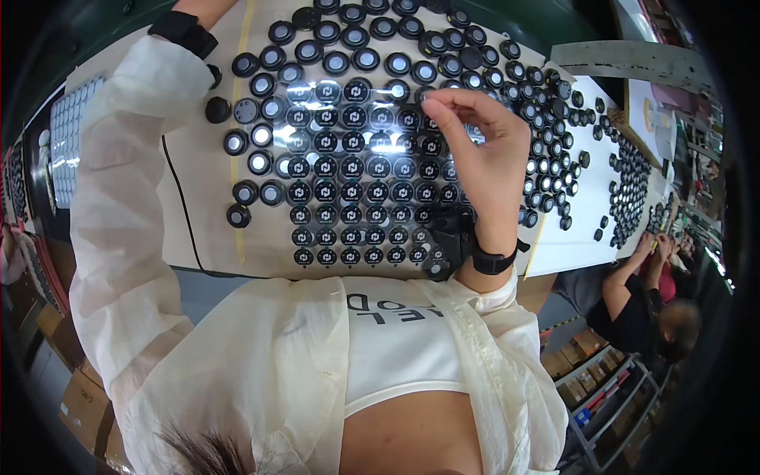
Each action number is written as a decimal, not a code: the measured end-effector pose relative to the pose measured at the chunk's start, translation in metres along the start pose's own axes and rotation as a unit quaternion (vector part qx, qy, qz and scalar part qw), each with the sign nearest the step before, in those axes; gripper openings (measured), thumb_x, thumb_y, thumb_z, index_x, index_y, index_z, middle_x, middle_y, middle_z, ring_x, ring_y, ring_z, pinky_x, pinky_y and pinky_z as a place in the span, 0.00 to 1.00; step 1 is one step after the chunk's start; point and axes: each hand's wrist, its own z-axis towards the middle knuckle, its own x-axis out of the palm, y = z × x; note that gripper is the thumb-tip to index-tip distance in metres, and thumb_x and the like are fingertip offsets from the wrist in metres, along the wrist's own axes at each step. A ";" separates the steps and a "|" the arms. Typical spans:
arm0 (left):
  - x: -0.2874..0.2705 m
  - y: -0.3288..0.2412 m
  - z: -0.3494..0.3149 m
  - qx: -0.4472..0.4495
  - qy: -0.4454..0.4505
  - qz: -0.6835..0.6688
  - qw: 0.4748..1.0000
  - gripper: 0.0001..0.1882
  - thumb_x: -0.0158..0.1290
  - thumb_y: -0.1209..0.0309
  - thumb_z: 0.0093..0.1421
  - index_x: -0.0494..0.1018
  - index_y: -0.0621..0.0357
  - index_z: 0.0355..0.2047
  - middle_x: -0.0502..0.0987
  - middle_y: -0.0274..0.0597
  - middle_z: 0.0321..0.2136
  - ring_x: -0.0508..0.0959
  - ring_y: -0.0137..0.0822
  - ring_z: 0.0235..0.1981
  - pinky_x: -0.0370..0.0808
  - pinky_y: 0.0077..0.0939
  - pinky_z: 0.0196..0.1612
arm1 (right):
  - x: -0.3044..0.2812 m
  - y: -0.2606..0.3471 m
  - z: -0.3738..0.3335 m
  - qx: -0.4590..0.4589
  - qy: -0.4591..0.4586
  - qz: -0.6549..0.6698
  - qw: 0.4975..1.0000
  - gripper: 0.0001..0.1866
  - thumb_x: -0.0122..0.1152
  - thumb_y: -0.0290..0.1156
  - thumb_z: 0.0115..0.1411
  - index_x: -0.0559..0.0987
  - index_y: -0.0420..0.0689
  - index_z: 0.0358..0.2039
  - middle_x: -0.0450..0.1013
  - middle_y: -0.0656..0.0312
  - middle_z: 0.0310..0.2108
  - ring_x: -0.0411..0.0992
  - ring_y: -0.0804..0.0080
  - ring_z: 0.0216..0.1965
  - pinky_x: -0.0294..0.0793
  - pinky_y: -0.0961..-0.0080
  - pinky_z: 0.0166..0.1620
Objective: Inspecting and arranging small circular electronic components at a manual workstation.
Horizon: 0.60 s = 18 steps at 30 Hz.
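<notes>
My right hand (pixel 487 146) is over the right side of a clear sheet (pixel 364 168) bearing rows of round black labels with white marks. Its thumb and index finger are pinched together near the sheet's upper right; whatever is between the fingertips is too small to make out. Beneath and around the sheet lie many round black parts with pale centres (pixel 366 59). By my right wrist is a dark, bulky object (pixel 451 237) of unclear kind. My left arm (pixel 119 174) reaches past the upper left edge, so my left hand is out of the picture.
A black cable (pixel 182 206) runs along the table at left, near a yellow tape line (pixel 238 166). A pale gridded panel (pixel 75 142) stands farther left. More black parts (pixel 629 186) cover the right side, where another person (pixel 633 297) works. A metal bar (pixel 625 57) borders the upper right.
</notes>
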 end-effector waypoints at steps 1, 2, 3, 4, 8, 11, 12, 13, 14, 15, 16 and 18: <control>0.011 0.002 0.001 -0.008 0.022 0.002 1.000 0.09 0.56 0.72 0.53 0.80 0.60 0.35 0.78 0.51 0.33 0.78 0.52 0.38 0.74 0.41 0.45 | -0.005 0.000 0.000 -0.003 -0.002 -0.002 1.000 0.05 0.66 0.25 0.56 0.84 0.39 0.33 0.81 0.60 0.29 0.75 0.78 0.28 0.74 0.82 0.37; 0.014 -0.008 0.003 -0.049 0.043 0.048 0.997 0.11 0.56 0.71 0.53 0.80 0.60 0.36 0.78 0.50 0.34 0.77 0.52 0.40 0.74 0.41 0.46 | -0.010 -0.003 0.001 0.013 -0.009 -0.003 1.000 0.06 0.65 0.24 0.57 0.83 0.39 0.35 0.81 0.60 0.30 0.75 0.77 0.28 0.74 0.81 0.38; 0.007 -0.027 0.002 -0.091 0.066 0.094 0.989 0.12 0.56 0.71 0.54 0.79 0.60 0.38 0.77 0.50 0.35 0.77 0.52 0.41 0.73 0.41 0.47 | -0.014 -0.005 0.000 0.030 -0.015 -0.003 0.999 0.07 0.63 0.24 0.58 0.83 0.39 0.37 0.81 0.59 0.30 0.76 0.76 0.28 0.74 0.81 0.38; -0.003 -0.044 0.006 -0.089 0.067 0.093 0.989 0.12 0.56 0.71 0.54 0.79 0.60 0.38 0.77 0.50 0.35 0.77 0.52 0.41 0.73 0.41 0.47 | -0.021 -0.006 0.001 0.021 0.003 -0.013 1.000 0.11 0.61 0.23 0.59 0.81 0.40 0.42 0.80 0.59 0.32 0.76 0.74 0.30 0.75 0.79 0.39; -0.027 -0.131 0.031 0.121 0.128 -0.256 0.950 0.22 0.58 0.68 0.54 0.73 0.62 0.49 0.72 0.54 0.42 0.72 0.51 0.49 0.69 0.39 0.52 | -0.028 -0.015 0.004 0.045 0.062 -0.071 0.995 0.15 0.63 0.23 0.57 0.78 0.41 0.46 0.78 0.56 0.35 0.76 0.70 0.34 0.76 0.76 0.39; -0.010 -0.150 0.032 0.174 0.116 -0.272 0.939 0.21 0.60 0.69 0.53 0.72 0.64 0.46 0.72 0.56 0.40 0.73 0.53 0.46 0.70 0.41 0.50 | -0.017 -0.013 0.008 0.008 0.097 -0.141 0.985 0.15 0.65 0.23 0.54 0.78 0.40 0.44 0.76 0.54 0.35 0.75 0.67 0.34 0.76 0.73 0.37; -0.007 -0.153 0.034 0.187 0.135 -0.290 0.929 0.20 0.60 0.70 0.53 0.72 0.64 0.45 0.72 0.56 0.40 0.74 0.53 0.45 0.71 0.41 0.49 | -0.015 -0.016 0.010 0.001 0.103 -0.151 0.983 0.16 0.67 0.22 0.51 0.77 0.39 0.41 0.74 0.54 0.34 0.74 0.63 0.34 0.75 0.70 0.38; -0.004 -0.154 0.035 0.199 0.155 -0.306 0.918 0.19 0.60 0.70 0.52 0.72 0.65 0.43 0.72 0.56 0.39 0.74 0.54 0.44 0.71 0.42 0.48 | -0.013 -0.016 0.011 0.002 0.104 -0.152 0.983 0.16 0.67 0.22 0.51 0.77 0.39 0.41 0.74 0.54 0.34 0.74 0.63 0.34 0.75 0.70 0.38; 0.000 -0.155 0.037 0.192 0.167 -0.331 0.909 0.19 0.60 0.69 0.51 0.72 0.66 0.41 0.72 0.56 0.39 0.75 0.55 0.41 0.71 0.43 0.46 | -0.011 -0.017 0.011 -0.014 0.115 -0.161 0.980 0.16 0.67 0.22 0.50 0.77 0.39 0.41 0.74 0.54 0.34 0.74 0.62 0.35 0.75 0.69 0.39; 0.004 -0.155 0.039 0.194 0.168 -0.333 0.907 0.19 0.60 0.69 0.51 0.72 0.66 0.41 0.72 0.56 0.39 0.75 0.55 0.41 0.71 0.43 0.46 | -0.010 -0.018 0.011 -0.030 0.128 -0.170 0.977 0.16 0.67 0.22 0.50 0.76 0.39 0.41 0.74 0.53 0.33 0.74 0.61 0.35 0.74 0.69 0.40; 0.007 -0.154 0.041 0.184 0.183 -0.329 0.908 0.19 0.60 0.68 0.50 0.72 0.66 0.40 0.72 0.57 0.38 0.75 0.55 0.41 0.71 0.43 0.46 | -0.008 -0.019 0.012 -0.031 0.137 -0.161 0.977 0.16 0.67 0.21 0.49 0.76 0.39 0.40 0.74 0.53 0.34 0.75 0.59 0.36 0.74 0.68 0.42; -0.008 -0.152 0.042 0.178 0.216 -0.332 0.901 0.20 0.60 0.67 0.48 0.70 0.67 0.37 0.73 0.57 0.34 0.75 0.56 0.39 0.71 0.43 0.45 | -0.005 -0.022 0.012 -0.039 0.137 -0.157 0.977 0.16 0.67 0.21 0.49 0.76 0.39 0.39 0.75 0.54 0.33 0.75 0.59 0.36 0.74 0.67 0.41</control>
